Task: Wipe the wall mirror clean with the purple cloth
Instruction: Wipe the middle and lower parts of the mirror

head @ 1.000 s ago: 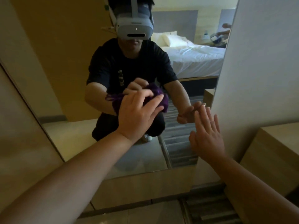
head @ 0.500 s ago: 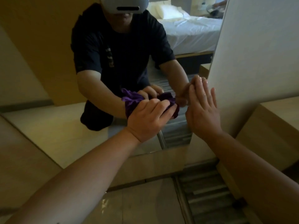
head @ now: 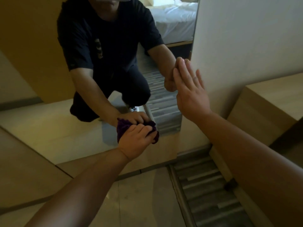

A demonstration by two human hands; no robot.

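The tall wall mirror (head: 49,122) fills the left and middle of the head view and reflects a crouching person in dark clothes. My left hand (head: 134,140) is shut on the bunched purple cloth (head: 122,128) and presses it against the glass near the mirror's lower right corner. My right hand (head: 190,89) is open with fingers straight, laid flat at the mirror's right edge where it meets the white wall. Most of the cloth is hidden under my fingers.
A white wall panel (head: 246,38) stands right of the mirror. A light wooden cabinet (head: 270,102) juts out at the right. Striped grey carpet (head: 206,194) and pale floor tiles (head: 139,202) lie below. A wooden base strip (head: 98,163) runs under the mirror.
My left hand has carried the purple cloth down the glass from mid-height to the bottom right corner. My right hand has stayed flat at the mirror's right edge. The view has tilted downward.
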